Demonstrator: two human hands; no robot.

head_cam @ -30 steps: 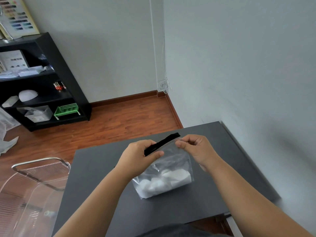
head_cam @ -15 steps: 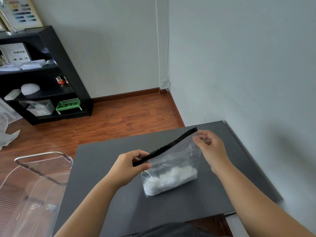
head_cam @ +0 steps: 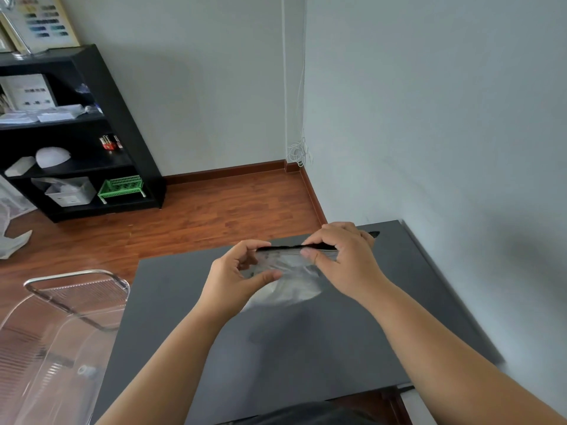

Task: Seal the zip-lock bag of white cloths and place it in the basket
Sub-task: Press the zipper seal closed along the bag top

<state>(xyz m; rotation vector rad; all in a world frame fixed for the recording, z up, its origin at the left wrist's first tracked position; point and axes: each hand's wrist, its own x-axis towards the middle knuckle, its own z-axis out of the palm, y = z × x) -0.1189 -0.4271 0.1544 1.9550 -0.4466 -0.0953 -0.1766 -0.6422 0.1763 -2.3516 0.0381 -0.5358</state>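
Starting at the far left, a black open shelf unit (head_cam: pixel 76 133) stands against the pale wall, with a framed colour-swatch chart (head_cam: pixel 43 23) on top whose print is too small to read, and a green slatted plastic crate (head_cam: pixel 121 186) on its bottom shelf. Just in front, low left, sits the basket (head_cam: pixel 52 332), clear hard plastic with ribbed walls, rounded corners and a shiny rim, right beside the dark matte desk (head_cam: pixel 306 348). Over the desk now, the left hand (head_cam: pixel 233 283) has its fingers curled, thumb and fingertips pinching the left end of the zip-lock bag (head_cam: pixel 291 271), a crinkly see-through pouch held up above the surface. Along its top runs the black zipper strip (head_cam: pixel 282 247), thin, straight and nearly level. Inside, the white cloths (head_cam: pixel 291 291) bunch soft and rounded at the bottom, blurred through the film. The right hand (head_cam: pixel 343 259) comes in on the strip's right stretch, fingers narrow, thumb and forefinger pinching it, with the black tip poking out past the knuckles. No brand or lettering shows on the bag.
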